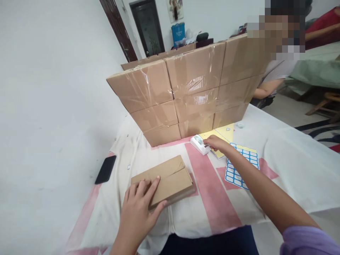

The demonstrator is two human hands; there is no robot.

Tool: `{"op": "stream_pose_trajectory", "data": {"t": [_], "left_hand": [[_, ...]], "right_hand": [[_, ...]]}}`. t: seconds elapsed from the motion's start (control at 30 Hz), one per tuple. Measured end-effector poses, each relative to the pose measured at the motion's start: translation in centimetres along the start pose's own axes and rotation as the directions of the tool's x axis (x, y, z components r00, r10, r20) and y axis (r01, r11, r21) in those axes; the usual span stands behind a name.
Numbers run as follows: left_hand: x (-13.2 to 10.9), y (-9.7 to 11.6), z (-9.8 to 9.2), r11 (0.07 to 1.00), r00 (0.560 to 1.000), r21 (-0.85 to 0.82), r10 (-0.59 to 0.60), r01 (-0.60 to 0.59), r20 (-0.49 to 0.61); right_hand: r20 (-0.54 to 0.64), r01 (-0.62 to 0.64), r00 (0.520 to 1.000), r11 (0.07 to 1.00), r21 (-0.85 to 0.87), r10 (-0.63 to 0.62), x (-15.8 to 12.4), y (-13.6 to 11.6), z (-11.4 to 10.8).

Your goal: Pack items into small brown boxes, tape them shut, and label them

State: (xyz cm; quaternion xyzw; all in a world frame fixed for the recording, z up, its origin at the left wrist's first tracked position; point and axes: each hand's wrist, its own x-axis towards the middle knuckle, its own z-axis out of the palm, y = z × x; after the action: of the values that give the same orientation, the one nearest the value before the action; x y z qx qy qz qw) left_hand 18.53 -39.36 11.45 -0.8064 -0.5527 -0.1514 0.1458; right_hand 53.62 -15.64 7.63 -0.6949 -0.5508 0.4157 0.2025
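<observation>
A flat brown cardboard box [170, 179] lies closed on the cloth-covered table [289, 148] in front of me. My left hand [139, 209] rests flat on its near left corner, fingers stretched out. My right hand [216, 142] reaches forward to a small white device [199, 144] lying just before the stacked boxes. Its fingers are curled onto the device's right end. Under that hand lies a yellow sheet [225, 132], and beside my forearm a sheet of blue-bordered white labels [243, 166].
A wall of taped cardboard boxes [186, 88] stands across the back of the table. A black phone [105, 169] lies at the left edge by the white wall. Another person [276, 71] sits behind the boxes at the right. A doorway and furniture are beyond.
</observation>
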Motion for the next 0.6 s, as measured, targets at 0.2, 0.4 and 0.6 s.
{"op": "stream_pose_trajectory", "data": {"t": [0.2, 0.4, 0.6], "left_hand": [[-0.2, 0.1, 0.2, 1.000, 1.000, 0.005, -0.003, 0.003, -0.029], [-0.4, -0.2, 0.4, 1.000, 0.999, 0.022, 0.015, -0.014, -0.041], [-0.6, -0.5, 0.7, 0.999, 0.999, 0.036, 0.025, -0.023, -0.047]], "right_hand": [[0.027, -0.053, 0.998, 0.995, 0.081, 0.051, 0.5, 0.6, 0.6], [-0.036, 0.000, 0.999, 0.971, 0.237, 0.009, -0.3, 1.3, 1.0], [-0.072, 0.096, 0.995, 0.933, 0.347, -0.076, -1.4, 2.0, 1.5]]}}
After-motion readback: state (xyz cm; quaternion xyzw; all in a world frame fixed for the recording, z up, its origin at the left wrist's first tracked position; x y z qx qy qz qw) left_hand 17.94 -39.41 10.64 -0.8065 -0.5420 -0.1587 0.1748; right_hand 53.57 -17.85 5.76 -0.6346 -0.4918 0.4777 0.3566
